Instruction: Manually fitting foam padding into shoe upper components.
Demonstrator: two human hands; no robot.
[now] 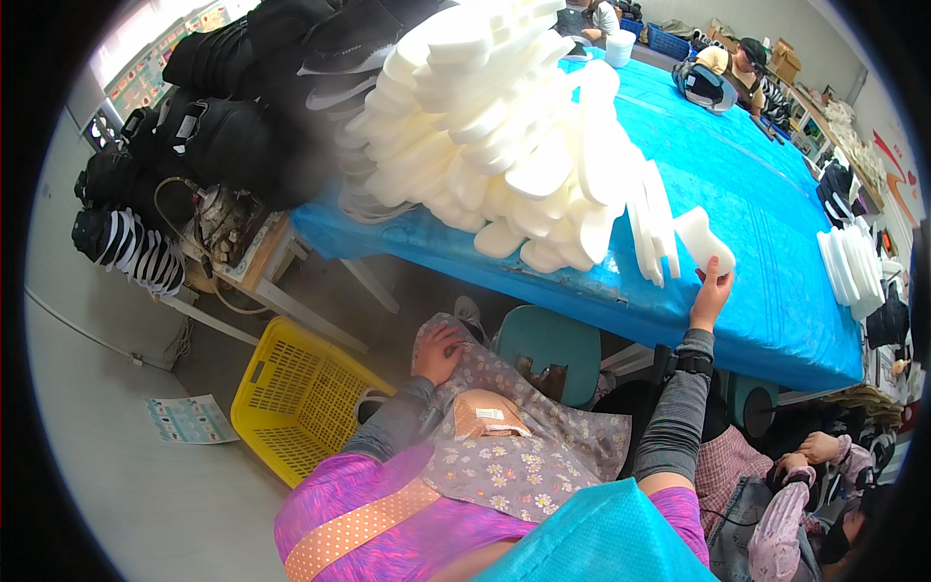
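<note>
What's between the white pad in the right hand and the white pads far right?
Only bare blue table cover lies between the white pad in the right hand and the far-right white pads, as the head view shows.

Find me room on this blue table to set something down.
The widest free patch of the blue cover lies between the white piece in your right hand and the white stack by the right edge, back toward the dark bundle. Left of that piece it's crowded: the white pile reaches nearly to the front edge, with black items at its left.
</note>
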